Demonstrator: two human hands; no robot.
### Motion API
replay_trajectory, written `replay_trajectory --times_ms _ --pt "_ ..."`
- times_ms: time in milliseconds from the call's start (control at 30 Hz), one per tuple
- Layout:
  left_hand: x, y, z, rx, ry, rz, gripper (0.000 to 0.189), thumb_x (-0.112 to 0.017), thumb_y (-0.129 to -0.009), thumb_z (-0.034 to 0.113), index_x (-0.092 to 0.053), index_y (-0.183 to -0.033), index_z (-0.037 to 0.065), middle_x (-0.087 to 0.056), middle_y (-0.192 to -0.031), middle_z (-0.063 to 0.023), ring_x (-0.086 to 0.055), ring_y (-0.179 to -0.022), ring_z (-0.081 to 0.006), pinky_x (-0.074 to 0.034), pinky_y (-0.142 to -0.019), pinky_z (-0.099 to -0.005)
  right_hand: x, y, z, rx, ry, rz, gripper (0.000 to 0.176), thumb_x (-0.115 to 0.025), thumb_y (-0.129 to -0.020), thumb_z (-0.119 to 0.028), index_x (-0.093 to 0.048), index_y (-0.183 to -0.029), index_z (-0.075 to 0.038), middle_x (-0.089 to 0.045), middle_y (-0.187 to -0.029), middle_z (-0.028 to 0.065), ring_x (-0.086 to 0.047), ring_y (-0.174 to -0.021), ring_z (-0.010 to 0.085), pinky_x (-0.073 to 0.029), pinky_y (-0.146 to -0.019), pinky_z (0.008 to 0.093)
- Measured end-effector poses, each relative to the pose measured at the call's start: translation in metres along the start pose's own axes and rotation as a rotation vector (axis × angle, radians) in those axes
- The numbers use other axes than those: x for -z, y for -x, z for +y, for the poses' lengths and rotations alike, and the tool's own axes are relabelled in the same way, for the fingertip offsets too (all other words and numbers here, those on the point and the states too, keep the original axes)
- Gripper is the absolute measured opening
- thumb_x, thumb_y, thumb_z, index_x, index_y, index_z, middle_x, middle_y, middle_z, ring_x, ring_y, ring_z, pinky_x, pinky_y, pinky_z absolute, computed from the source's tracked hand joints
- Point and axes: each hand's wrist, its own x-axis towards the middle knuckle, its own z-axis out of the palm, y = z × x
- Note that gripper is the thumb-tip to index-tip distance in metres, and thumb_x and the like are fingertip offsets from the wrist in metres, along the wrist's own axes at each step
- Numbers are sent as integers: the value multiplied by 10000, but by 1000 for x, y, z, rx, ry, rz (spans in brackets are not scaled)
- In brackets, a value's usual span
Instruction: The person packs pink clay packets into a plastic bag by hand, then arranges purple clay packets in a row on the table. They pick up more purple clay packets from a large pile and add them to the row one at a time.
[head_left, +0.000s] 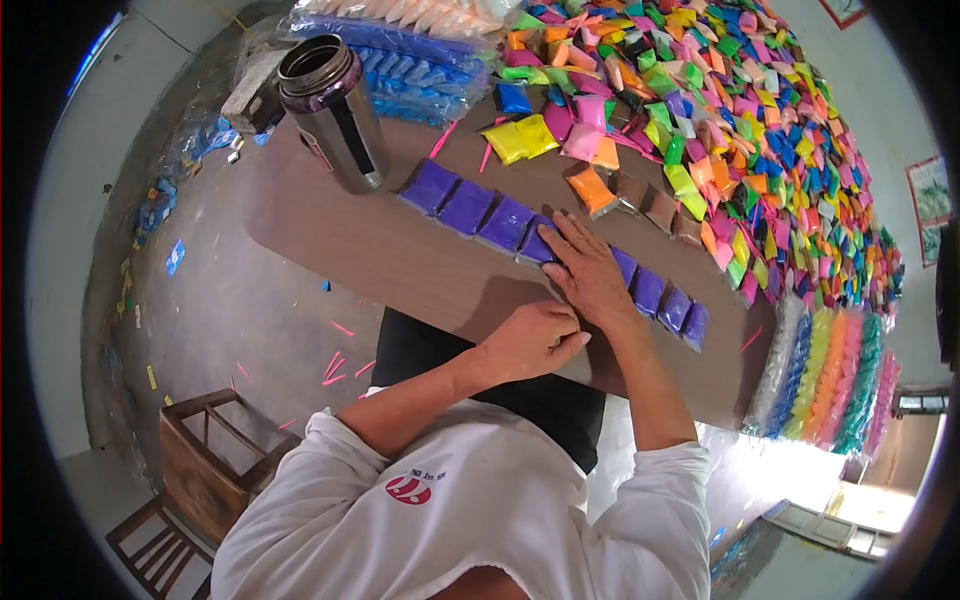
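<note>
A row of several purple packets lies joined end to end across the brown table. My right hand rests flat on the middle of this row, fingers stretched out over the packets and hiding part of them. Close beside its wrist, nearer to my body, is my left hand, its fingers curled and pressed together; whatever they hold, if anything, is hidden. Beyond the row lie yellow packets, an orange packet and brown packets.
An open steel flask stands at the table's left. A big heap of coloured packets covers the far right side. Blue packet strips lie at the back, coloured strips at the right end. A wooden stool is on the floor.
</note>
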Motion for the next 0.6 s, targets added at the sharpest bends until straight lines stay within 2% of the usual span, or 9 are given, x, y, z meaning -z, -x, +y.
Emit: replay_trajectory --times_ms 233,333,367,467,600 --pt "0 2 1 20 -34 -46 247 -672 -889 199 -616 -750 2 -650 -831 -141 -636 -796 -338 -516 -716 -420 27 -28 -27 76 -23 73 496 -690 -884 -303 -587 -1329 -109 -473 -1473 132 -414 -1382 329 -349 -1127 450" --pt "2 2 5 22 5 -25 280 -644 -895 224 -595 -734 -1 -608 -787 -168 -608 -785 -378 -498 -712 -470 25 -57 -40 135 -41 81 487 -699 -873 -314 -607 -1302 -104 -497 -1452 131 -448 -1355 328 -386 -1100 433" --pt "1 1 4 8 -16 -23 274 -654 -893 215 -593 -729 4 -613 -786 -157 -612 -776 -367 -501 -703 -458 22 -67 -43 153 -39 75 486 -702 -869 -317 -611 -1296 -105 -503 -1446 131 -457 -1348 327 -398 -1090 426" --pt "2 1 2 -2 -59 -31 271 -675 -889 199 -584 -714 14 -616 -776 -136 -613 -748 -346 -503 -678 -437 5 -89 -45 152 27 -146 496 -705 -861 -333 -611 -1297 -116 -518 -1432 129 -455 -1353 314 -408 -1084 410" --pt "3 -1 6 7 -56 -41 291 -674 -892 194 -559 -696 12 -580 -737 -138 -590 -707 -344 -490 -655 -445 -12 -92 -30 211 -62 -40 506 -717 -853 -318 -604 -1308 -126 -518 -1427 137 -448 -1358 331 -403 -1088 427"
